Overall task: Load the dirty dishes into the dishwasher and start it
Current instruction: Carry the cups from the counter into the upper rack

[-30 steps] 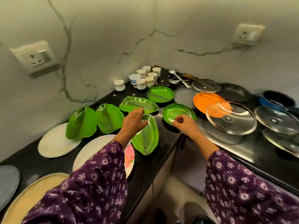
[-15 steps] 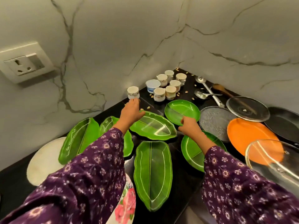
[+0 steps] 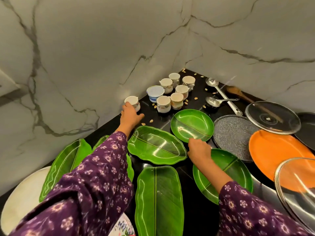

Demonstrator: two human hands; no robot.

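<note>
**Now the left hand reaches the lone cup**

Just a second ago both hands were low among the green plates, the left over a leaf-shaped one. Since then the left hand (image 3: 130, 114) has travelled to the back of the black counter (image 3: 199, 97) and now touches the near side of the lone cup (image 3: 132, 102) by the wall. Its thumb is splayed out to the right, and no closed grip shows. The right hand (image 3: 198, 149) has shifted from the near round plate (image 3: 223, 174) to the rim of the far round plate (image 3: 192, 126). Its knuckles face up and its fingers are hidden, so I cannot tell whether it pinches the rim or only rests there.

By my reading, gathering has begun with the small pieces. Nothing has been lifted yet, and the dishwasher is not in view.

As for what holds what, the lone cup looks empty and pale inside. Six similar cups (image 3: 176, 98) stand clustered upright in the corner, and their insides are too small to judge. Touching that cluster is a blue-and-white tub (image 3: 155, 92) with a flat white top, so its contents are hidden. The leaf plate (image 3: 156, 145) between the hands and both round plates look glossy and bare. Small pale scraps (image 3: 154, 105) lie loose on the counter around the cups.
</note>
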